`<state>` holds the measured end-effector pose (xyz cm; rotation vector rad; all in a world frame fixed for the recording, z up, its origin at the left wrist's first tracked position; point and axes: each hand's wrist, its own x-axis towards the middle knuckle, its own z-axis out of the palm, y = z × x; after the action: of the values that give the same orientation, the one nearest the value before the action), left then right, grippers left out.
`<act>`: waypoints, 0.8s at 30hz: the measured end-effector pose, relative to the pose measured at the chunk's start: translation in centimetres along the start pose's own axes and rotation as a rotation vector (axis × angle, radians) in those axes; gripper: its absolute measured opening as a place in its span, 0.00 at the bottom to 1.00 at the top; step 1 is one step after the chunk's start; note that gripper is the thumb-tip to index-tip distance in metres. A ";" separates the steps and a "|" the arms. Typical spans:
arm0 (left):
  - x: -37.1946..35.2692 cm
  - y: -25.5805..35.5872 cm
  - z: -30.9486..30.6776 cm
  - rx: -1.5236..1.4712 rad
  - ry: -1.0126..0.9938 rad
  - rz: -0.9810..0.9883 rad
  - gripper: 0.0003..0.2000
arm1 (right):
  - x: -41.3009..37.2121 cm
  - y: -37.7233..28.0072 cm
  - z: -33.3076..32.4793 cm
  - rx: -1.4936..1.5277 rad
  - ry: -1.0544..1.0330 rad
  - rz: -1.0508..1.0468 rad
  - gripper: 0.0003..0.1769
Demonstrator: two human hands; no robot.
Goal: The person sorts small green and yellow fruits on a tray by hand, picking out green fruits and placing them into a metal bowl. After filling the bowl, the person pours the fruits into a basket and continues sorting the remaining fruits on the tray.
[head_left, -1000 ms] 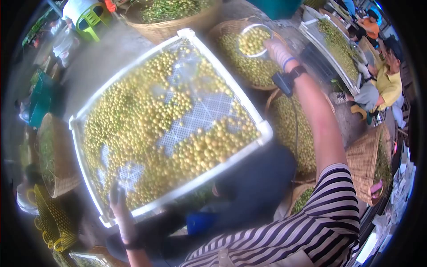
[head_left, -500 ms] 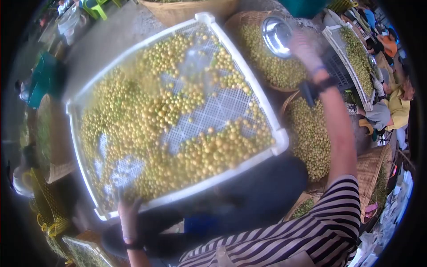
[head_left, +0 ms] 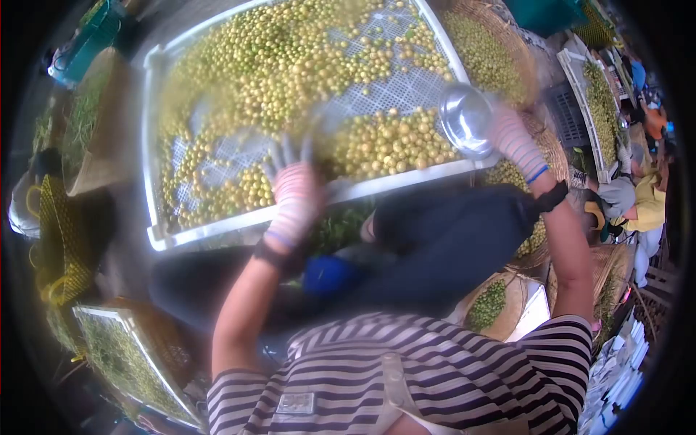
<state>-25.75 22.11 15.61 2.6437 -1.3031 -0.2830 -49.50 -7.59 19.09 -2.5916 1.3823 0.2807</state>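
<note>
A white mesh tray [head_left: 406,176] lies in front of me, spread with small round yellow-green fruits [head_left: 395,138]; patches of bare mesh show between them. Over the tray's near edge reaches my left hand [head_left: 296,190], in a striped glove with dark fingertips. Its fingers are stretched out and apart, touching or just above the fruits, and nothing is held in them. My right hand [head_left: 516,141], gloved too, grips a shiny metal bowl [head_left: 464,119] by its side at the tray's right corner. The bowl is tilted, and my right fingers are partly hidden behind it.
Wicker baskets of the same fruits [head_left: 486,61] stand to the right. Another fruit-filled tray [head_left: 600,109] is farther right, near a person in yellow [head_left: 649,181]. A yellow mesh bag [head_left: 61,239] and a tray of green stems [head_left: 130,355] are at left.
My right hand has brought the metal bowl from above the far basket down to the tray's right corner. My left hand has moved right along the near edge. The view has tipped downward.
</note>
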 end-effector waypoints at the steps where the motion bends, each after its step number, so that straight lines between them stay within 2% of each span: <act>1: 0.3 0.8 -0.2 -0.009 -0.033 0.015 0.55 | -1.7 -2.5 -1.0 -0.026 -0.021 0.050 0.32; 3: 0.6 2.5 -0.5 -0.026 -0.010 0.104 0.56 | -2.7 -4.5 -1.0 0.011 0.004 0.160 0.32; 5: 1.0 4.5 -0.7 -0.029 -0.009 0.208 0.55 | -3.3 -5.0 -0.7 0.014 0.028 0.173 0.33; 7: 1.4 6.8 1.1 0.015 0.107 0.330 0.52 | -3.4 -5.4 -0.3 0.015 0.052 0.181 0.35; 9: 1.8 9.3 2.4 -0.075 0.062 0.472 0.45 | -3.3 -4.8 0.3 0.070 0.061 0.193 0.37; 11: 2.5 12.0 5.0 -0.186 0.109 0.523 0.37 | -2.9 -3.6 1.6 0.065 0.136 0.201 0.38; 12: 3.1 12.7 5.7 -0.218 0.055 0.603 0.31 | -3.2 -3.8 1.5 0.110 0.140 0.215 0.38; 13: 3.5 13.0 5.2 -0.120 -0.003 0.635 0.27 | -3.4 -4.2 1.5 0.157 0.142 0.224 0.37; 15: 4.5 13.5 5.6 -0.134 -0.004 0.574 0.25 | -3.5 -4.5 1.8 0.206 0.090 0.259 0.37; 17: 5.8 13.0 6.3 -0.093 0.008 0.538 0.25 | -3.5 -3.4 3.2 0.229 0.263 0.103 0.37; 18: 5.9 12.3 5.9 -0.026 0.056 0.484 0.27 | -4.1 -5.2 2.0 0.351 0.112 0.270 0.38; 19: 5.7 11.5 5.5 -0.052 0.095 0.423 0.31 | -3.7 -4.5 3.1 0.352 0.103 0.260 0.38; 21: 4.8 9.3 3.9 -0.186 0.113 0.290 0.39 | -2.6 -2.7 6.1 0.182 0.182 0.054 0.38; 22: 3.7 7.7 2.3 -0.159 0.101 0.205 0.41 | -2.3 -2.5 7.3 0.127 0.204 -0.016 0.38; 24: 1.9 3.0 0.9 -0.121 0.132 0.029 0.44 | -1.5 -3.7 9.3 0.111 0.475 -0.143 0.38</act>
<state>-27.16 18.68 15.26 2.4948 -1.2408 -0.1736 -47.99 -1.96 10.77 -2.7504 1.2799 -0.4485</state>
